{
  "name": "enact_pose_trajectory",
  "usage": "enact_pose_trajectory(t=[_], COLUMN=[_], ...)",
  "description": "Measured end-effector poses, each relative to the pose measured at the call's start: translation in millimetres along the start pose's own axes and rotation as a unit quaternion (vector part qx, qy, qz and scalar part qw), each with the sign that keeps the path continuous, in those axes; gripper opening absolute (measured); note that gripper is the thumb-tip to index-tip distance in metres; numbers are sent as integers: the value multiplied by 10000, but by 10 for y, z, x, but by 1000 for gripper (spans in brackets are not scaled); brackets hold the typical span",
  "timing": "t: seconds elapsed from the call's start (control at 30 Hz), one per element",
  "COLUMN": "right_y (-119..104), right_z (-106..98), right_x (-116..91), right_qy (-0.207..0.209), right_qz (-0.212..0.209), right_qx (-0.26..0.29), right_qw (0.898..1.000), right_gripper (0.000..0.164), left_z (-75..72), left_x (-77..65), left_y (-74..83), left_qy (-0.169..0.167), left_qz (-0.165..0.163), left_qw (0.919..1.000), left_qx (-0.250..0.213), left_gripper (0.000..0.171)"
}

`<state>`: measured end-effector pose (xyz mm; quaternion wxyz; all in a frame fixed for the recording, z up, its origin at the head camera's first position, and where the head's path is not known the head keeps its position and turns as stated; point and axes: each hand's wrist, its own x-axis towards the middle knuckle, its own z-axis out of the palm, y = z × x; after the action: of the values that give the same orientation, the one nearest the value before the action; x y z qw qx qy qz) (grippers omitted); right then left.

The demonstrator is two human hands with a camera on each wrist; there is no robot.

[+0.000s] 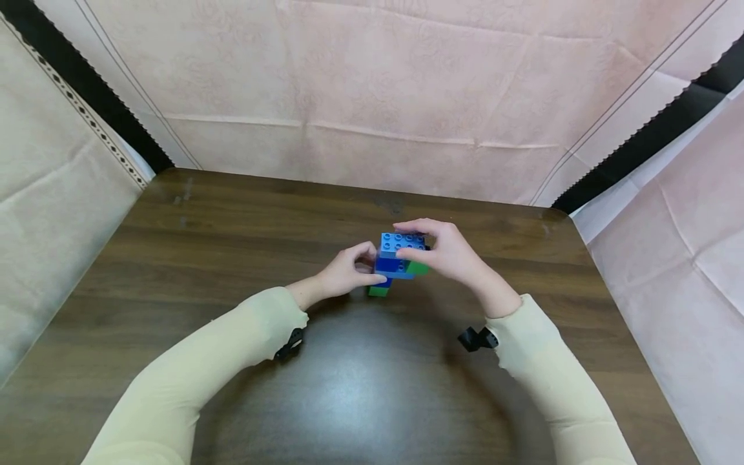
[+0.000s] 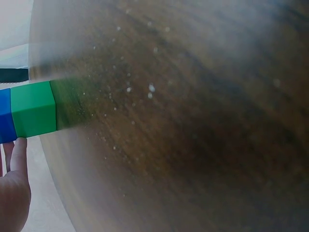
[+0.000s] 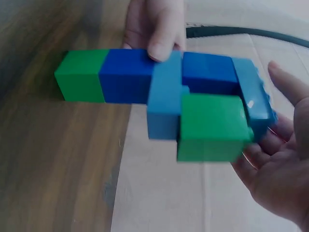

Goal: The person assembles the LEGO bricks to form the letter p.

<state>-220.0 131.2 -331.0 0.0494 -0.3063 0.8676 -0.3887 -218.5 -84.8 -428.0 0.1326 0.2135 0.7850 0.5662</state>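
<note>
A stack of toy building bricks [image 1: 391, 266] stands on the table at the middle of the head view. Lowest is a green brick [image 3: 81, 76], then a dark blue brick [image 3: 126, 76] and a lighter blue brick [image 3: 165, 96]. Above that sit another dark blue brick [image 3: 210, 70] and a green brick [image 3: 212, 126], topped by a lighter blue brick [image 1: 402, 241]. From the left, my left hand [image 1: 347, 271] holds the lower part between thumb and fingers. My right hand [image 1: 443, 248] surrounds the top brick with fingers spread; a small gap shows beside one fingertip in the right wrist view.
The brown wooden table [image 1: 232, 219] has its far edge just beyond the bricks. Pale patterned cloth [image 1: 372, 97] hangs behind it and along both sides. Small black cameras sit at both wrists, such as the right wrist camera [image 1: 478, 339].
</note>
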Motion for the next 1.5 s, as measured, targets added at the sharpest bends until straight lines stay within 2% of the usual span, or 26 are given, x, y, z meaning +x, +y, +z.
enact_pose_trajectory(t=[0.2,0.43,0.67,0.7,0.8,1.03,1.33,1.5], right_y=[83,146,163,167,178,190,228,254], right_z=[-152,-153,-134,-132,-128,-104,-31,-23], right_x=[-119,-142,-136,-138,-152,-176,-198,-202], right_qy=[110,123,137,154,207,317,498,498], right_qz=[146,256,264,273,310,337,181,143], right_qx=[94,91,171,190,259,397,587,540], right_qw=[9998,9996,9994,9993,9990,9981,9969,9972], right_gripper=[41,37,38,38,38,38,36,36], left_z=[7,10,-31,-30,-22,18,-3,4], left_x=[8,11,-135,-134,-123,22,31,39], left_y=[26,41,362,365,363,58,24,20], left_qy=[77,95,-26,-22,-29,11,5,6], left_qz=[-69,-162,-255,-249,-228,-234,-133,-209], left_qw=[9999,9997,9995,9995,9994,9994,9996,9996], left_qx=[74,137,199,214,261,255,260,169], left_gripper=[30,31,27,27,27,31,31,29])
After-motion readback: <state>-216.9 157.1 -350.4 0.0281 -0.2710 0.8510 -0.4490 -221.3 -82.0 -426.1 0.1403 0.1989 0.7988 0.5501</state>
